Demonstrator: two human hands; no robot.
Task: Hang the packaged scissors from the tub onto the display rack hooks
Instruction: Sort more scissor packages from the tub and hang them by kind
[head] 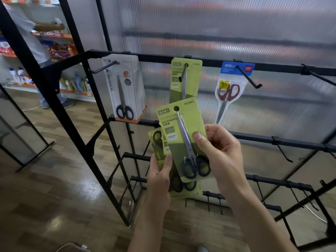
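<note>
Currently on the black display rack (209, 61), top bar, three hooks are stocked. Left hook (102, 68): a thick stack of white-and-orange scissor packs (125, 91), black handles at the bottom. Middle hook (183, 72): one green scissor pack (185, 79) marked "SCISSORS" and "GRIP", its lower part hidden behind the pack in hand. Right hook (248, 77): one clear pack with a blue header (230, 88), red-handled scissors inside. Further hooks on the top bar's far right and on the lower bars carry nothing.

In hand, in front of the rack and below the middle hook:
- Right hand (220, 151): pinches a single green pack (183, 135) by its right edge, thumb on the front face, fingers curled behind. The pack is tilted, hang hole uppermost, black handles down, and sits clear of any hook.
- Left hand (160, 175): grips a small fan of further green packs (160, 150) from the left side, thumb pressed across their front. They lie partly behind the single pack; the exact count cannot be told.

Surroundings: ribbed translucent panel (236, 30) behind the rack; wood-look floor (45, 188); store shelving (54, 39) at upper left, with a person (27, 33) standing at it.
</note>
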